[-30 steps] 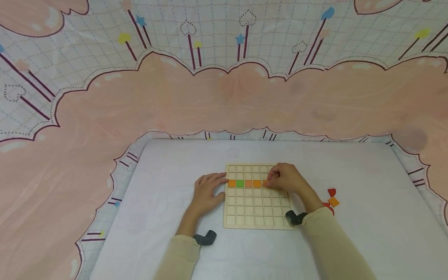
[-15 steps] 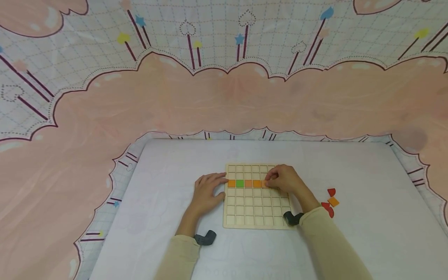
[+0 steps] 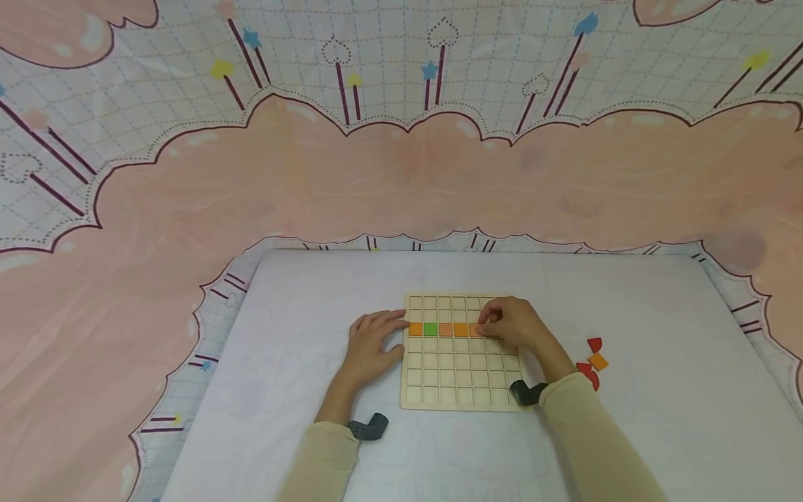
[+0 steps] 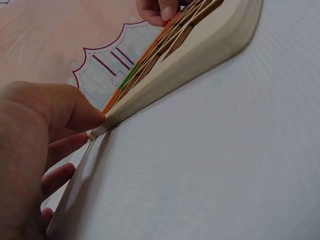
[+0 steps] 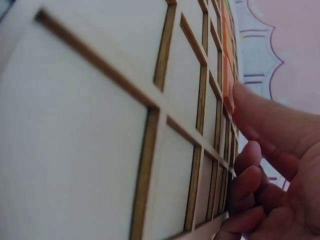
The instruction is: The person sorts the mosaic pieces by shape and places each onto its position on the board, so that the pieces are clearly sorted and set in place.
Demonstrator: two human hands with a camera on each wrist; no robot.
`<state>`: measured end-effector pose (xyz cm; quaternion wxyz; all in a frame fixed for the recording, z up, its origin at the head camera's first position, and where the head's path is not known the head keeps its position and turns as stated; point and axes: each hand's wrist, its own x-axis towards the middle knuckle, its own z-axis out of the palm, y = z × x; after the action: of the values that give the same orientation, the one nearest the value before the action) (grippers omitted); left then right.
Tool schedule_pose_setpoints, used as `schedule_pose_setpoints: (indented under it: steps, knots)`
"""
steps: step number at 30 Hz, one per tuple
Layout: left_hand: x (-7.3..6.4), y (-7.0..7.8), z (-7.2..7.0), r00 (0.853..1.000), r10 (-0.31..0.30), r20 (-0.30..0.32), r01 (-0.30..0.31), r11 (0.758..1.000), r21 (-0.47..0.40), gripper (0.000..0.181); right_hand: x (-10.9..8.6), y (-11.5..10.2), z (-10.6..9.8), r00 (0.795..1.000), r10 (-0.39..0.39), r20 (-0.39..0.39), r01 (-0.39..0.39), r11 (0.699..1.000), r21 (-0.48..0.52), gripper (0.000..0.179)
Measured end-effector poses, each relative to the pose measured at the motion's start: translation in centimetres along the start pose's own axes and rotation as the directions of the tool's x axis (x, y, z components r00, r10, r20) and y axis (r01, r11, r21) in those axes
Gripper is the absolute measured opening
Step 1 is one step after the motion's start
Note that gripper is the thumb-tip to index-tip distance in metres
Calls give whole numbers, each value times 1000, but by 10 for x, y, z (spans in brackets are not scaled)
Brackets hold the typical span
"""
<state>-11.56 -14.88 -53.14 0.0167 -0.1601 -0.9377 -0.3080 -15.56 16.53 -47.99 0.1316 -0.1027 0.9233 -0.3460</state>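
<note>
Tabletop (image 3: 314, 293) — right hand (image 3: 513, 323) on tile (image 3: 473, 330)

White table (image 3: 301, 300), pink patterned cloth (image 3: 401, 181)

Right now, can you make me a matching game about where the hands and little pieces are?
1 green tile
2 left hand
3 right hand
4 red pieces

A at the board's left edge
B on the white tabletop, right of the board
C second from left in the tile row
D at the row's right-end tile

1-C, 2-A, 3-D, 4-B
</note>
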Motion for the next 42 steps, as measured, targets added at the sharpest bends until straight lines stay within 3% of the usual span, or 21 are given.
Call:
schedule_pose_setpoints:
  steps: [19,29,36,42]
  knots:
    - [-1,1,-1,1000,11,-13,-11,1000,9,42,-2,9,-2,999,-2,32,1,1000,27,19]
    - [0,0,0,1000,-5,17,5,1000,-3,43,-4,8,-4,1000,-3,30,2,999,34,19]
    - [-1,1,-1,1000,-7,20,7,1000,1,43,-15,18,-19,999,37,4,-37,992,117,21]
    - [-1,1,-1,1000,-8,21,8,1000,7,43,-27,25,-45,999,33,14,-34,997,66,19]
